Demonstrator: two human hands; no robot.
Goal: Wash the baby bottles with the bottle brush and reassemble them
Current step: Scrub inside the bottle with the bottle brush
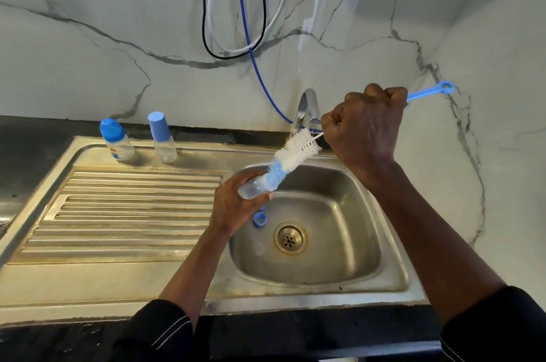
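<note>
Left hand (233, 208) grasps a clear, uncapped bottle (254, 186), tilted, above the sink (393, 273) basin. Below it, a blue ring (260, 219) lies on the basin floor near the drain (290, 238). Brush (295, 152): blue tip at the bottle mouth, white bristles outside. Right hand (366, 128) is clenched round the brush handle, higher and further back. On the sink's far ledge stand a printed capped bottle (116, 140) and a plain capped bottle (162, 138), left of the tap (307, 107).
</note>
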